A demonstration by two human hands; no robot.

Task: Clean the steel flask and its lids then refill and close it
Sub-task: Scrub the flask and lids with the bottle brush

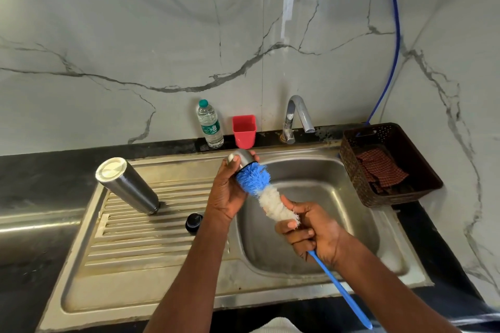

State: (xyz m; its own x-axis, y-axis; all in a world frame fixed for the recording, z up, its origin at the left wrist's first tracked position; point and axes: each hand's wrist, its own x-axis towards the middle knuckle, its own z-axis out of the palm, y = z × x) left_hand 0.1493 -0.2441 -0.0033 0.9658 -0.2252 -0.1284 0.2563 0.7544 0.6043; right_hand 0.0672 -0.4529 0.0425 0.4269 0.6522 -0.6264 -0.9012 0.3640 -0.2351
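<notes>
White marble-veined wall tiles back a black table with a stainless steel sink unit (319,273) sunk into it. Over the basin's left rim the left hand (227,192) grips a small steel cup-shaped lid (242,158), fingers curled round it, its mouth facing right and down. Blue bristles of a long blue-and-white bottle brush (266,192) are pushed into that mouth. The right hand (311,232) is wrapped round the brush where the white bristles end, and its thin blue handle runs near and right past the sink's near edge. To the left, the tall cylindrical steel flask (127,186) stands upside down on the ribbed draining board, well apart from both hands. A small black round stopper lid (194,220) lies on the board just left of the left forearm. Along the far edge stand a clear plastic water bottle with a green cap (209,124), a red square plastic cup (244,131) just right of it, and a chrome tap (297,116). On the right, touching the sink's right rim, sits a dark brown perforated basket (389,162) holding a red checked cloth (381,167). The basin below the hands is open.
</notes>
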